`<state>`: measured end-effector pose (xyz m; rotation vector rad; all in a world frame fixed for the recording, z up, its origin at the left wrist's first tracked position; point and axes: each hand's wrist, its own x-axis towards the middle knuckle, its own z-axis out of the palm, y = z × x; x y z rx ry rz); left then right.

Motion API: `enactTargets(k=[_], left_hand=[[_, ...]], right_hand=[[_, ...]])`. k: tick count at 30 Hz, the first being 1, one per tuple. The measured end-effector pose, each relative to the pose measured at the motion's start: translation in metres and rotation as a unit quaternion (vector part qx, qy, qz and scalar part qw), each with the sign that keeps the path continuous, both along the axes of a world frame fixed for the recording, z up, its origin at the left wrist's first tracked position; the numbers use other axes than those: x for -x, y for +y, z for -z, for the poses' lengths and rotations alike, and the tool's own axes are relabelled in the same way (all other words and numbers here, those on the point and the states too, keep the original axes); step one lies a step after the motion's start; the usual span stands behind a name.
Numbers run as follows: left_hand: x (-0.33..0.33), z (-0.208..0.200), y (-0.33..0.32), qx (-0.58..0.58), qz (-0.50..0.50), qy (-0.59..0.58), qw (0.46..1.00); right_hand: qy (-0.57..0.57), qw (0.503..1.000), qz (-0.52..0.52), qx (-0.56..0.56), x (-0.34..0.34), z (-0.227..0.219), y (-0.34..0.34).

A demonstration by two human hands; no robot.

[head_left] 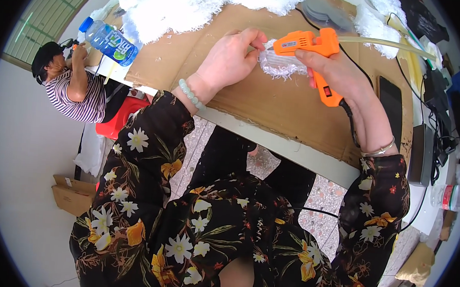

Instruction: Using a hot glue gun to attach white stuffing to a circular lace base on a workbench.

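At left, a clear plastic bottle with a blue cap and blue label [110, 42] is well apart from the work. Next, a heap of white fluffy fringe [166, 15] lies on the brown cardboard sheet [294, 113] covering the white-edged counter [279, 141]; loose strands could stick to stray glue. At centre, the left hand [233, 56] curls its thumb and forefinger at the left edge of a small white fringed piece [282, 68]; whether these 2 digits pinch it cannot be told. The nozzle lies just beside them, so a slight slip could burn a fingertip or smear glue across the fringe. The right hand [339, 71] wraps the handle of an orange glue gun [307, 43]; too firm a squeeze could flood the piece. At right, the long, pale translucent glue stick [383, 43] projects rearward and, if bumped, could swing the nozzle off line.
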<state>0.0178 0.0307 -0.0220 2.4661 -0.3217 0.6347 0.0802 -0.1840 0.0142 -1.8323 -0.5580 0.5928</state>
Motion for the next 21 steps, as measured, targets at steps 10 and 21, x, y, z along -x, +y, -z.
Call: enactTargets(k=[10, 21], left_hand=[[-0.009, -0.008, 0.007, 0.061, 0.037, -0.022, 0.997], [-0.005, 0.009, 0.013, -0.189, 0.041, -0.093, 0.977]], right_hand=[[0.009, 0.994, 0.078, -0.071, 0.001, -0.01, -0.04], [0.038, 0.989, 0.09, -0.108, 0.003, -0.006, -0.045]])
